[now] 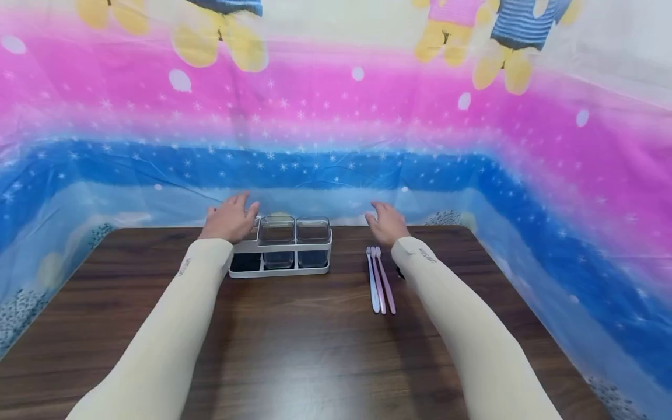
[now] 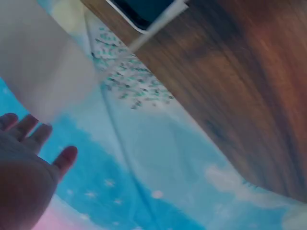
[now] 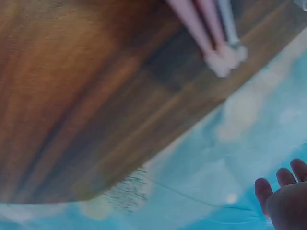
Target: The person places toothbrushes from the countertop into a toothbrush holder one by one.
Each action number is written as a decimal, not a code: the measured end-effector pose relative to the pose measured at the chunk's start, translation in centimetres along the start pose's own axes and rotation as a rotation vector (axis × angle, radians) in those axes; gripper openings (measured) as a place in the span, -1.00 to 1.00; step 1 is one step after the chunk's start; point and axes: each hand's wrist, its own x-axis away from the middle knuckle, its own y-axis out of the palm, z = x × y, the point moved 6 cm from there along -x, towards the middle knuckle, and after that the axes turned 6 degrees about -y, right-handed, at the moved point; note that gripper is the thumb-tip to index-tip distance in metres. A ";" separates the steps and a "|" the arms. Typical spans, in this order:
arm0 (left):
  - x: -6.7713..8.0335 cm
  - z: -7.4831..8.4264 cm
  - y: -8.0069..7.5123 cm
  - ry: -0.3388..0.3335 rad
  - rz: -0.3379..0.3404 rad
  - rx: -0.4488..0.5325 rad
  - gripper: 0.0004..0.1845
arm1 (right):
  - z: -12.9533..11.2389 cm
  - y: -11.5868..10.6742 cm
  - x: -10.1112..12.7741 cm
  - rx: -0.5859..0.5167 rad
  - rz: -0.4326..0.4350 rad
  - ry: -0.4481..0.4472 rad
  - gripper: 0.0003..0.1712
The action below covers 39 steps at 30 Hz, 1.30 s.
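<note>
Left hand [image 1: 230,219]: fingers parted, nothing held; in the head view it covers part of the rack's left end. Right hand [image 1: 387,223]: fingers apart, nothing held, just beyond the toothbrushes. Cream sleeves [image 1: 157,344] on both arms. Brown wooden table [image 1: 294,338] below. Three toothbrushes [image 1: 378,283], two pink, one pale blue, side by side, heads away. White rack [image 1: 278,273] left of them; clear cups [image 1: 313,231] in middle and right compartments. Behind: pink-and-blue cloth [image 1: 315,134].
</note>
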 end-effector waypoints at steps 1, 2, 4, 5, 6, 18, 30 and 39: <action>0.1 -0.3 -0.1 0.005 -0.009 0.029 -0.24 | 0.6 0.0 0.2 -0.008 0.002 0.008 -0.43; 0.1 -0.7 -0.2 0.016 -0.017 0.059 -0.22 | 1.2 0.0 0.5 -0.019 0.003 0.015 -0.43; 0.4 -1.5 -0.3 0.035 -0.030 0.128 -0.20 | 2.2 0.1 0.9 -0.054 0.013 0.032 -0.45; 0.5 -1.9 -0.2 0.044 -0.031 0.158 -0.20 | 2.7 0.2 1.1 -0.069 0.016 0.032 -0.47; 0.7 -2.4 -0.2 0.050 -0.031 0.191 -0.20 | 3.2 0.4 1.3 -0.081 0.016 0.031 -0.49; 2.5 -6.6 2.3 -0.032 -0.087 0.483 -0.19 | 9.0 2.8 4.6 -0.074 -0.125 0.202 -0.64; 2.7 -7.4 2.5 0.039 -0.199 0.357 -0.02 | 8.3 5.4 4.5 -0.127 -0.299 0.132 -0.56; 2.2 -6.6 2.2 0.082 -0.200 0.328 0.05 | 8.5 6.2 4.0 -0.084 -0.328 0.152 -0.64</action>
